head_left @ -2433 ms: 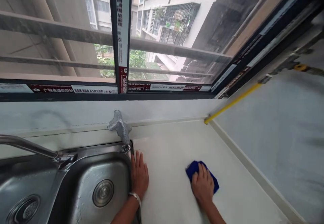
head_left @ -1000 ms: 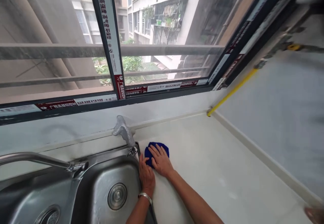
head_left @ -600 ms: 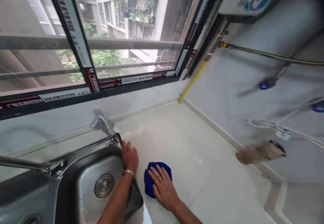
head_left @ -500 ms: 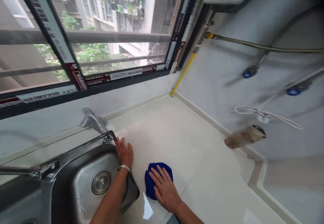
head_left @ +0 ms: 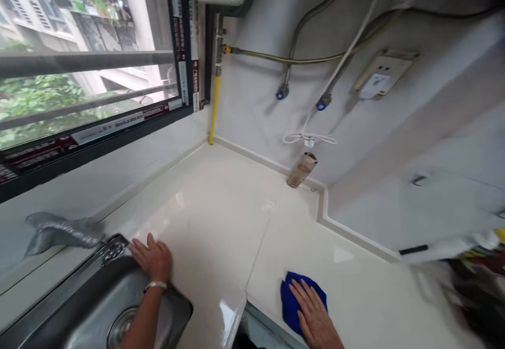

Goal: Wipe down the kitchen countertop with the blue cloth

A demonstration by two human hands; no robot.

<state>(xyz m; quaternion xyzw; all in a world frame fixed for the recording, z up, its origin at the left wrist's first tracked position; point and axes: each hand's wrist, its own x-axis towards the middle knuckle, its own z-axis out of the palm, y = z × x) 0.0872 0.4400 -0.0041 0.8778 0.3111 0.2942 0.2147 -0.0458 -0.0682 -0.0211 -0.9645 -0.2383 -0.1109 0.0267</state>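
Observation:
My left hand [head_left: 153, 259], wearing a bracelet, rests with spread fingers at the corner of the stainless steel sink [head_left: 177, 309] and the pale countertop beside it. It holds nothing. At the lower right, my right hand [head_left: 315, 315] presses a bunched blue cloth [head_left: 292, 304] against the countertop [head_left: 201, 202]. Its fingers lie over the cloth, with the thumb near the cloth's lower part. The sink drain [head_left: 120, 328] is partly hidden behind my left forearm.
A brownish bottle [head_left: 302, 170] stands by the back wall. Behind the sink is a silver-wrapped fitting [head_left: 65, 232]. A yellow pipe [head_left: 214, 110] runs down in the corner, and a white cable [head_left: 310, 139] hangs above the bottle. An opening [head_left: 252, 328] shows below the counter's front edge.
The view has swung to the right. My right hand and the blue cloth have moved right across the countertop, past the seam. My left hand remains by the sink corner.

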